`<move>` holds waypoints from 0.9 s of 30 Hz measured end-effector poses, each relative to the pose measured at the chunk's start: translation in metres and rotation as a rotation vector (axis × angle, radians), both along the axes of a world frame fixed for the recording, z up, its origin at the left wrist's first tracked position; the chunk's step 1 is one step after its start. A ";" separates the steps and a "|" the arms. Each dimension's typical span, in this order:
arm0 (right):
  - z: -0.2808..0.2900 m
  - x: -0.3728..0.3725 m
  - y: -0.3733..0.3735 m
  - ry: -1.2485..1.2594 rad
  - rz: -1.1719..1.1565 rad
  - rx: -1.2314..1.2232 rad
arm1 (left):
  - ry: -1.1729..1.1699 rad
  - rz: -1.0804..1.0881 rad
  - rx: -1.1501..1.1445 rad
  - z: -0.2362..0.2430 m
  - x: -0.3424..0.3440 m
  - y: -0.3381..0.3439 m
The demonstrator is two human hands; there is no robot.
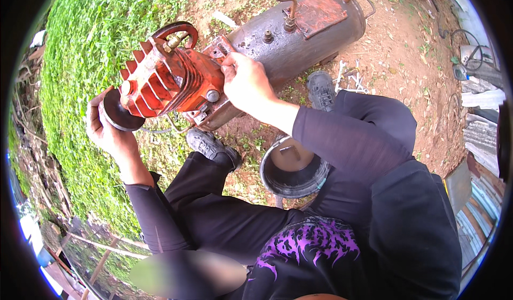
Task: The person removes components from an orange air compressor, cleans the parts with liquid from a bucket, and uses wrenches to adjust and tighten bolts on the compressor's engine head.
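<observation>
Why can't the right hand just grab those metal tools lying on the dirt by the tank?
Probably not right now: the right hand is gripping the orange pump, and the tools lie past the right shoe.

I see an outdoor repair yard: bare reddish dirt (406, 49) beside grass (80, 59), a rusty compressor tank (299, 38) lying down, loose wrenches (350, 78), and corrugated metal sheets (481, 139) along the edge.

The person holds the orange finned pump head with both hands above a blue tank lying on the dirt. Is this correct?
Not quite: the head view shows the tank is dark grey and rusty, not blue. The rest holds: left hand and right hand both hold the orange finned pump head above it.
</observation>
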State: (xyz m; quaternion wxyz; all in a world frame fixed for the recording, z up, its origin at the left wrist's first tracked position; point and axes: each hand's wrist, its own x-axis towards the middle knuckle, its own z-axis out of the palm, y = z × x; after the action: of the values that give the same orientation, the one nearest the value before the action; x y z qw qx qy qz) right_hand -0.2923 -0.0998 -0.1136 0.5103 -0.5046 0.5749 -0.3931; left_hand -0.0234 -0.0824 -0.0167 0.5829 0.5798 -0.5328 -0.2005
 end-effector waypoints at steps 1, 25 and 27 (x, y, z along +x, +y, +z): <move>-0.006 -0.002 -0.003 0.040 -0.006 0.031 | -0.016 -0.001 -0.012 -0.001 0.002 0.000; -0.012 -0.006 0.000 0.084 0.104 -0.188 | 0.000 0.008 -0.014 -0.002 -0.005 -0.001; -0.003 -0.003 -0.003 0.140 0.115 -0.251 | 0.013 0.022 -0.012 -0.002 -0.005 -0.002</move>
State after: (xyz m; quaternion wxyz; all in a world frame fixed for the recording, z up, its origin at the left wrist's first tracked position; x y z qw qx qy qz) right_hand -0.2957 -0.1032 -0.1167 0.4234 -0.6228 0.5255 -0.3958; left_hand -0.0282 -0.0841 -0.0189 0.5920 0.5808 -0.5237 -0.1946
